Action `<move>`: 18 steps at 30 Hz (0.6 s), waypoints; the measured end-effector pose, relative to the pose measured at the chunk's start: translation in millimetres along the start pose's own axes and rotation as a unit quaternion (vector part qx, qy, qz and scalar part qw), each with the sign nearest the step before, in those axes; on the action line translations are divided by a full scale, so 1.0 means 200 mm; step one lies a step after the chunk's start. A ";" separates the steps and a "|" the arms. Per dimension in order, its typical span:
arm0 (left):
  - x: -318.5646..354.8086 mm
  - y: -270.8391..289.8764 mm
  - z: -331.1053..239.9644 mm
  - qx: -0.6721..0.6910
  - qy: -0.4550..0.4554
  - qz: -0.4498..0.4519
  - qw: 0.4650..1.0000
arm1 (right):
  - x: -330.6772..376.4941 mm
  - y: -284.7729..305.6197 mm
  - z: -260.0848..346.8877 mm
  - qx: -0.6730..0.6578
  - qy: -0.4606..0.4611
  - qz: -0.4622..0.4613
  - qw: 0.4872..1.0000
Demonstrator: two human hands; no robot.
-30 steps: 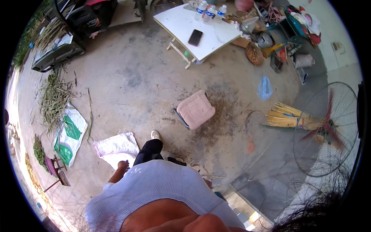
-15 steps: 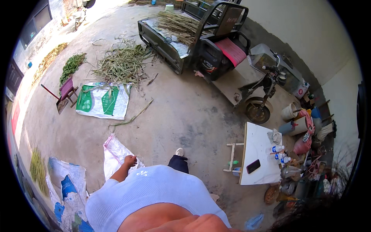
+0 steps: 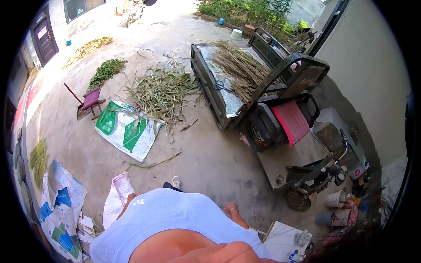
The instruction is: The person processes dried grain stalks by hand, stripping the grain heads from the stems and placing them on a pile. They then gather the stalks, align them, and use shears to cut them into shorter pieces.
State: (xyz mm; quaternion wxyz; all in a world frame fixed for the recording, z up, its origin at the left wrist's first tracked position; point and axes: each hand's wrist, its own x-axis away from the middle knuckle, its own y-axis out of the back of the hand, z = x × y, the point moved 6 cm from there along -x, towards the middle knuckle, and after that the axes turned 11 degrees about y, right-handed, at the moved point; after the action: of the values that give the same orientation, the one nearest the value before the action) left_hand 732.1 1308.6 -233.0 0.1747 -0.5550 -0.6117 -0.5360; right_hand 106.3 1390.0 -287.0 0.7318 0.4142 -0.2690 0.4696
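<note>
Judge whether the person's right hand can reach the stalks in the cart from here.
Probably not without stepping closer: the right hand is beside the shirt, with a stretch of floor and the cart's side between it and the stalks.

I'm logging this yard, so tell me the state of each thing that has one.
Left hand: mostly hidden, grip unclear
Right hand: nothing visible in it
White sack: creased, partly hidden
Leaf pile: loose, scattered
Green-and-white sack: spread flat, partly under the leaf pile
Green plants: heaped
Purple stool: standing upright
Tricycle: riderless, loaded with dry stalks
Brown door: looks shut
</note>
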 end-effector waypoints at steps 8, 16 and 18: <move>-0.74 0.01 -0.85 -0.053 0.047 -0.002 0.997 | -0.77 -0.39 1.53 -0.088 0.165 0.022 0.982; -1.40 -0.03 -2.02 -0.029 -0.052 -0.005 0.998 | -1.06 -0.43 2.44 0.056 0.156 0.046 0.985; -1.61 -0.13 -2.40 0.038 -0.113 0.020 0.993 | -1.31 -0.36 2.44 -0.073 0.066 0.006 0.995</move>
State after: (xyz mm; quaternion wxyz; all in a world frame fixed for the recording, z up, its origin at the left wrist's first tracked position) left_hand 630.1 746.8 -331.2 0.1361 -0.6173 -0.6360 -0.4426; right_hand 61.5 832.8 -268.0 0.7732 0.3261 -0.2561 0.4798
